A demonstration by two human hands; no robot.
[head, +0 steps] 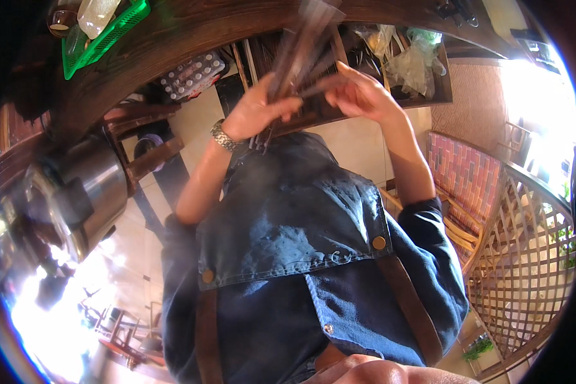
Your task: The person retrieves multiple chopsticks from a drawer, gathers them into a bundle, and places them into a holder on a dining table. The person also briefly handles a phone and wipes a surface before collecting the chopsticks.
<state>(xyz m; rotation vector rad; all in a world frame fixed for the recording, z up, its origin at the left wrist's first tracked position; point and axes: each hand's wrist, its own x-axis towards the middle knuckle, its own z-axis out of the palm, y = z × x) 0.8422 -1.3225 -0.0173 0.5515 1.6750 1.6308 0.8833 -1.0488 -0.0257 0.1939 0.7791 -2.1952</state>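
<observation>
My left hand (257, 108), with a metal-link band on its wrist, is closed around a bundle of long thin sticks (300, 48) that look like chopsticks. Motion blurs the bundle, and its far ends look pale and glassy. To its right, my right hand (365, 93) has its fingertips on a thin blurred stick (319, 87) that slants towards the bundle. Below both hands is an open wooden drawer (317, 113) with compartments; dark slender sticks (265, 55) lie in its left part. Clear plastic bags (413, 72) fill the right compartment.
A wooden counter (182, 43) runs along the far side, with a green plastic basket (105, 41) at its left. A large steel pot (101, 187) stands left. Below the counter is a patterned box (192, 77). A lattice screen (523, 269) and cushioned bench (465, 168) are right.
</observation>
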